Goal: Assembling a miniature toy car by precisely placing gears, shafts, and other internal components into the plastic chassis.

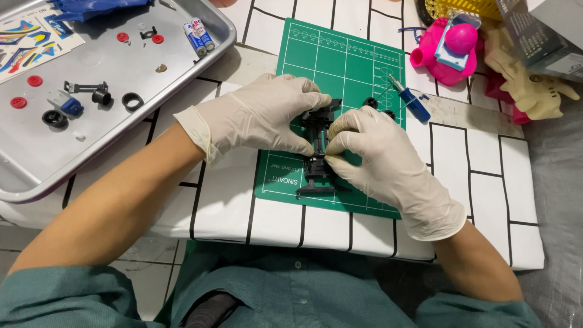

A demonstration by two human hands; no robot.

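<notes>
**Desk:** What do the hands have at this moment?

**Photographer:** A black toy-car chassis (pixel 317 152), lying lengthwise over a green cutting mat (pixel 340 67) on a white cloth with black brick lines (pixel 467 152). The gloved left hand (pixel 258 118) closes around the upper end of the chassis, fingers curled on its side. The gloved right hand (pixel 376 155) pinches the frame near its middle, thumb and forefinger pressed together on a small part too tiny to identify.

**Desk:** How far along does the build look?

**Photographer:** Early to middle, by my reading. The frame carries no wheels that I can see. Two black tyres (pixel 379 108) lie on the mat just beside the right hand, next to a blue-handled screwdriver (pixel 412 100). On the metal tray (pixel 200 51) to the left wait red wheel hubs (pixel 27 91), more black tyres (pixel 132 101), a small motor with a blue end (pixel 64 104), two batteries (pixel 199 35), a sticker sheet (pixel 30 39) and a blue body shell (pixel 97 7). All of that appears unfitted.

**Desk:** Anything else in frame?

**Photographer:** Pink and cream plastic toys (pixel 486 54) at upper right, well apart from the work.
</notes>
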